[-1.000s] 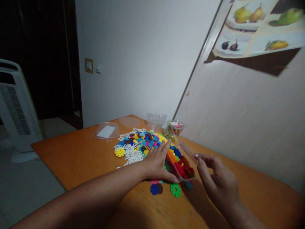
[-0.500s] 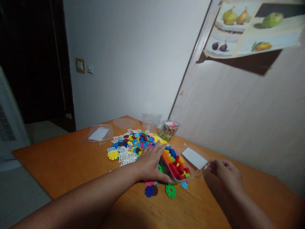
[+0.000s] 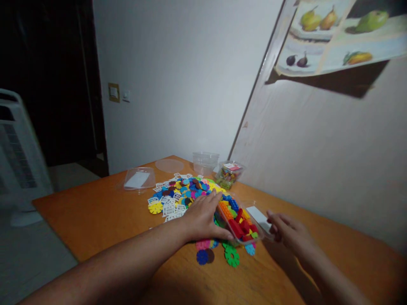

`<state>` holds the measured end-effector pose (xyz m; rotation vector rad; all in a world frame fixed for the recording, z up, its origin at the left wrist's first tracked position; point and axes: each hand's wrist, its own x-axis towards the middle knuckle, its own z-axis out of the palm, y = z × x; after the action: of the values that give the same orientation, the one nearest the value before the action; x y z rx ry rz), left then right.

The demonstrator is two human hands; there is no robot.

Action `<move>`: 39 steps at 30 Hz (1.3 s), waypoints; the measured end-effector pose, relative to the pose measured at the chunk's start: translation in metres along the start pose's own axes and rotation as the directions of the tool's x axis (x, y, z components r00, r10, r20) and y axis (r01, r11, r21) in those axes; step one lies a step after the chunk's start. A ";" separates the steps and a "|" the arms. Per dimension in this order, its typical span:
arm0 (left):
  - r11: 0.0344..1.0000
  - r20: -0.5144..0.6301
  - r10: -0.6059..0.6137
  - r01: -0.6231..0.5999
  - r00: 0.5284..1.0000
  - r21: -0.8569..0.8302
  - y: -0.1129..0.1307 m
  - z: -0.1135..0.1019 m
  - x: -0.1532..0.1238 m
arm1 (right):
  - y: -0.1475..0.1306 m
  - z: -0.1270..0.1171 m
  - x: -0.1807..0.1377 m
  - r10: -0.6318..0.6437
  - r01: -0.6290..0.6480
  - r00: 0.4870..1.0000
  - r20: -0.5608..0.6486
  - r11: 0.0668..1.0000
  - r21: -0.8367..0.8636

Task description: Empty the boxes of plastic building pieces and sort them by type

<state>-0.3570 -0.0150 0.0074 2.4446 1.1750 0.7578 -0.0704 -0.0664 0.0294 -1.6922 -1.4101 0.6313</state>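
My left hand [image 3: 205,218] spans the side of a clear plastic box [image 3: 260,238], thumb at its near end and fingers toward its far end. Red, orange, yellow and blue toy building bricks [image 3: 243,226] fill this box. To its right, my right hand [image 3: 284,228] is closed on the near edge of a clear plastic lid with a white label [image 3: 259,217]; its fingertips partly cover the edge. A heap of colourful plastic snowflake discs [image 3: 190,188] and white lattice pieces [image 3: 171,207] spreads left of and behind the box.
At the back stand a clear round tub [image 3: 205,161] and a closed clear box of small coloured pieces [image 3: 229,174]. Another lid with a white label [image 3: 138,178] and a round lid [image 3: 169,165] lie back left. Loose green [image 3: 232,256] and blue [image 3: 202,256] discs lie near me.
My right hand has moved left with the labelled lid, closer to the brick-filled box. My left hand keeps its place on the box. The whole view has shifted slightly.
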 end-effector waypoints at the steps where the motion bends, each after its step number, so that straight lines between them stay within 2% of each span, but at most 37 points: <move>1: 1.000 -0.024 -0.010 0.009 1.000 -0.016 0.000 0.001 0.000 | -0.008 0.007 -0.005 0.009 -0.011 0.995 0.103 1.000 0.017; 3: 0.998 -0.086 -0.019 0.013 0.996 -0.065 0.000 0.002 0.001 | -0.017 0.020 -0.014 0.007 -0.012 0.976 0.216 1.000 0.022; 7: 0.982 -0.201 -0.044 0.005 0.979 -0.191 -0.001 0.004 0.002 | -0.028 0.030 -0.024 -0.004 -0.029 0.969 0.247 0.991 0.129; 11: 0.949 -0.257 -0.042 -0.041 0.966 -0.312 -0.001 0.004 0.005 | -0.042 0.031 -0.031 0.123 -0.214 0.959 0.256 0.906 0.364; 15: 0.935 -0.202 -0.064 -0.012 0.977 -0.354 -0.002 -0.004 0.004 | -0.052 0.040 -0.034 0.222 -0.402 0.908 0.355 0.700 0.590; 18: 0.958 -0.096 -0.076 0.046 0.992 -0.282 -0.006 -0.016 0.003 | -0.056 0.047 -0.030 0.244 -0.432 0.900 0.360 0.600 0.673; 21: 0.991 -0.084 -0.065 0.055 0.994 -0.119 -0.016 -0.026 0.005 | -0.058 0.048 -0.025 0.240 -0.339 0.941 0.240 0.614 0.713; 24: 0.990 -0.116 -0.028 0.044 0.993 0.136 -0.033 -0.030 0.009 | -0.059 0.047 -0.022 0.201 -0.263 0.965 0.170 0.721 0.641; 27: 0.945 -0.034 -0.059 0.067 0.998 0.319 -0.049 -0.031 0.011 | -0.056 0.049 -0.019 0.152 -0.216 0.975 0.163 0.828 0.518; 29: 0.924 -0.010 -0.099 0.096 0.995 0.371 -0.056 -0.032 0.012 | -0.053 0.056 -0.016 0.113 -0.165 0.984 0.141 0.879 0.448; 34: 0.888 -0.065 -0.195 0.204 0.979 0.413 -0.068 -0.040 0.012 | -0.045 0.085 0.004 -0.079 0.048 0.991 0.108 0.963 0.264; 37: 0.871 -0.119 -0.254 0.280 0.960 0.403 -0.074 -0.045 0.013 | -0.043 0.101 0.021 -0.197 0.190 0.979 0.062 0.977 0.096; 39: 0.863 -0.146 -0.298 0.332 0.943 0.381 -0.078 -0.047 0.014 | -0.044 0.109 0.031 -0.314 0.315 0.949 0.029 0.947 -0.063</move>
<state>-0.4260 0.0463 0.0113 2.4418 1.8696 0.5638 -0.1742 -0.0058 0.0120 -1.4688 -1.6869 0.4247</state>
